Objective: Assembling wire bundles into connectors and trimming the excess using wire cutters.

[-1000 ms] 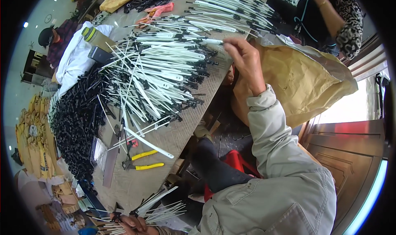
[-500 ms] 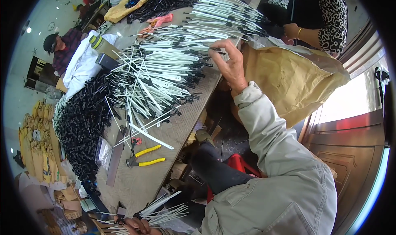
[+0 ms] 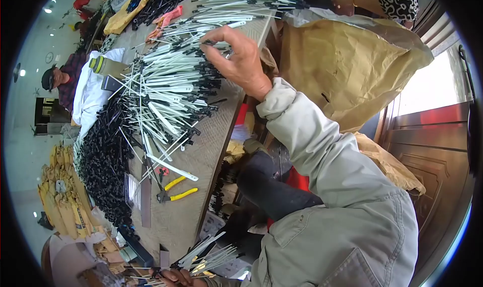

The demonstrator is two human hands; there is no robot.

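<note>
My left hand [image 3: 177, 276], at the bottom edge, is closed round a bundle of thin white rods [image 3: 214, 257] with black ends. My right hand [image 3: 239, 60] hovers at the right side of a large heap of white strips [image 3: 168, 80] with black end fittings. Its thumb and forefinger are pinched together at a small black piece [image 3: 209, 43], whose exact kind I cannot make out. A small dark piece [image 3: 325, 97] shows against the brown paper sack [image 3: 347, 65] right of the table.
Yellow-handled pliers [image 3: 178, 189] lie on the table [image 3: 173, 221] near a flat metal bar [image 3: 146, 204]. Black parts [image 3: 105, 161] are heaped along the left. A bottle [image 3: 108, 67] stands behind the heap. Another person's hand [image 3: 344, 1] is at the far right; one more person [image 3: 60, 80] is far left.
My right hand has moved left and nearer the heap, its fingers still pinched. The view has shifted somewhat. A dark piece now shows against the sack. My left hand still holds the bundle.
</note>
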